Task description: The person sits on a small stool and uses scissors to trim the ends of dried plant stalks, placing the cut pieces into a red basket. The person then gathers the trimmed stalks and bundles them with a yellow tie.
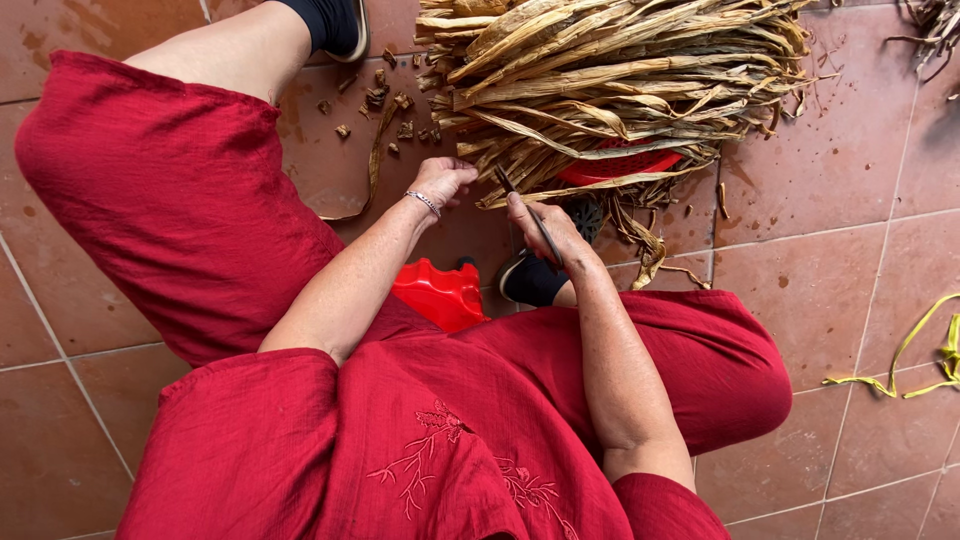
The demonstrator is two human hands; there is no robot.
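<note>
Floor: reddish-brown tiles (840, 270) with pale grout lines, scattered with brown crumbs and short cut bits near the top left.
Seat: a low red plastic stool (440, 292) shows between the knees of the person in red clothes.
Bundle: a thick heap of dried tan leaf strips (610, 75) lies on the floor just ahead of both hands, over something red (615, 165) partly hidden beneath it.
Long axis: the strips run roughly left to right across the view, their cut ends (455, 60) pointing toward the left hand's side.
Left hand: (440, 180) curled, fingers closed down at the near lower edge of the bundle; it seems to pinch strip ends, though exactly what it holds I cannot tell.
Right hand: (545, 232) closed around a thin dark tool (530, 215), likely a blade, slanting up toward the bundle.
Nearer hand: the left touches the bundle; the right sits just behind it, tool tip at the strips.
Feet: dark shoe (530, 280) beneath the right hand.
Aside: yellow strap (915, 350) well apart at the right edge.
</note>
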